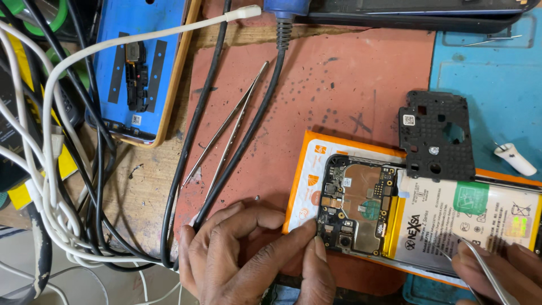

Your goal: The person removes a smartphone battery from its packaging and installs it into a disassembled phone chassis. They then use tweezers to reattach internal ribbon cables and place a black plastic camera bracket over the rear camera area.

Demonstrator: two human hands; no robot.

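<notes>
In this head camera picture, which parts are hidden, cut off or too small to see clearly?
- Right hand: cut off by the right and bottom edges; its grip on the tweezers is out of frame.
- Opened phone: its right end runs past the picture edge.
- Circuit board: small parts are too tiny to tell apart.
- Left hand: its wrist is cut off by the bottom edge.
- Dark device: cut off by the top edge.

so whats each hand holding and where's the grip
The right hand grips metal tweezers partway along their arms, tips over the battery. The left hand holds nothing; its fingertips press the opened phone at its left edge.
</notes>
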